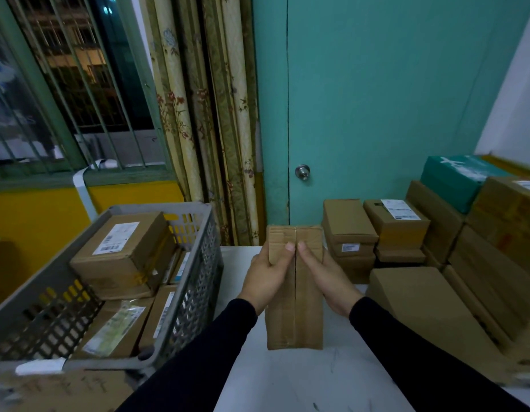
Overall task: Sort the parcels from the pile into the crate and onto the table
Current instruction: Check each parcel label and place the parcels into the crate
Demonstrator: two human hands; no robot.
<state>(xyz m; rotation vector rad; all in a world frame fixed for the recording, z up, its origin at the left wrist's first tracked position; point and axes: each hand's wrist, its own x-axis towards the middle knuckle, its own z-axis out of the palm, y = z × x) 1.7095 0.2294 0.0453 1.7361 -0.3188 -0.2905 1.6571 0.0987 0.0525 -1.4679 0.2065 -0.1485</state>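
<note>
I hold a long brown cardboard parcel (295, 316) with a taped centre seam, lengthwise above the white table (302, 379). My left hand (266, 278) grips its left edge with the thumb on top near the seam. My right hand (326, 278) grips the right edge, thumb likewise on top. To the left stands a grey plastic crate (195, 281) with several labelled cardboard parcels inside; the biggest one (124, 251) lies on top. On the right of the table is a pile of brown parcels (430, 304).
A teal box (457, 179) tops the pile at the far right. Behind the table are a teal door (376, 99) with a round knob (302, 171), a flowered curtain (204, 114) and a barred window. A flat piece of cardboard (59, 391) lies at the bottom left.
</note>
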